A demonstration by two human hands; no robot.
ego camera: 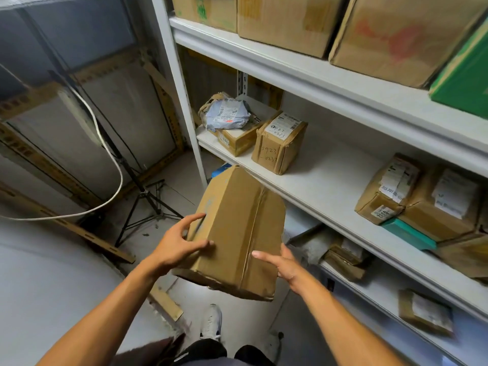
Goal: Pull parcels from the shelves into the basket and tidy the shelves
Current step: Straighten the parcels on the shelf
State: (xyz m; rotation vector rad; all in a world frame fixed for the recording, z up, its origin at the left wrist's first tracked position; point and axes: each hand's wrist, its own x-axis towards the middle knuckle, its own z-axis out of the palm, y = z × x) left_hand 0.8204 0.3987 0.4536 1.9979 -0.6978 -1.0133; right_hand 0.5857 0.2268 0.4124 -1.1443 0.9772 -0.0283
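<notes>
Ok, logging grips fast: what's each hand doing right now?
Left hand: grips the left side of the cardboard box.
Right hand: holds the box's right side, forefinger straight across its top.

held box (237, 228): plain brown cardboard, clear tape seam
shelving (330, 165): white
grey mailer bag (228, 114): pale blue-grey, white label with black print
small upright box (277, 146): brown, white label, dark handwritten numbers
teal box (408, 233): teal
top-shelf carton (401, 35): brown with red print
green box (464, 85): green
cable (113, 154): white
shoe (211, 322): white
</notes>
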